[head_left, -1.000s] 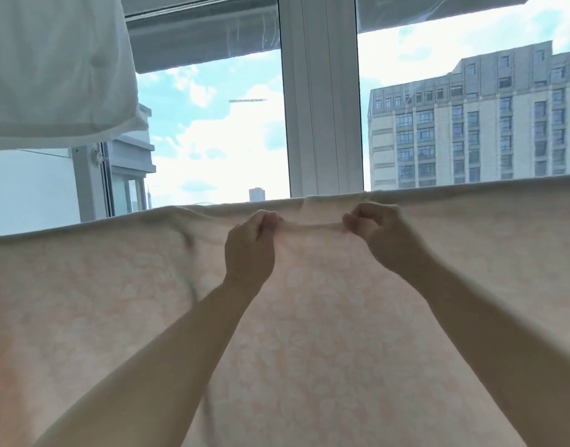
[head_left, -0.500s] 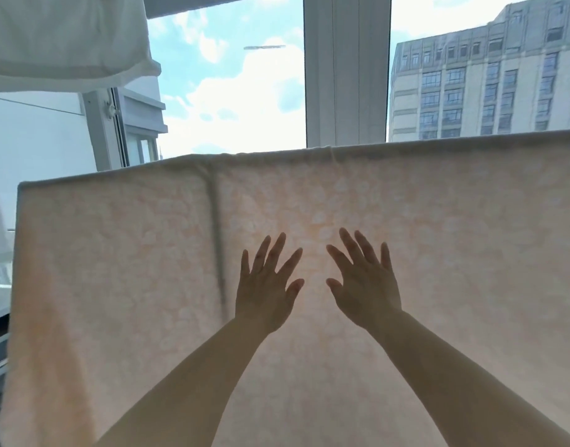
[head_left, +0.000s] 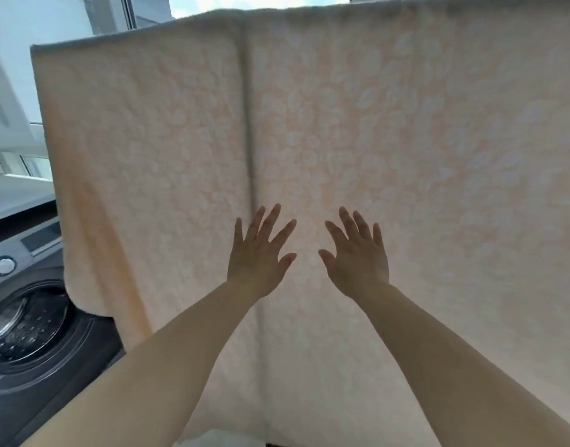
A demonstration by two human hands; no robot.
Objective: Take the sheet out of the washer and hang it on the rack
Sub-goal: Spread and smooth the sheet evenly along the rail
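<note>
Head view: peach leaf-textured sheet (head_left: 373, 124) draped flat; left hand (head_left: 259, 258), right hand (head_left: 357, 259) splayed, fingers straight

Rack hidden under sheet (head_left: 341, 124) top fold. Sheet cut off at 3 o'clock and at 6 o'clock; far side unseen. Washer (head_left: 35, 333) at 8 o'clock cut by left edge, its right part behind sheet; drum contents too dim to tell. Whether left hand (head_left: 257, 256) and right hand (head_left: 357, 259) touch sheet: cannot tell. White patch (head_left: 219, 438) at 6 o'clock unidentifiable.
</note>
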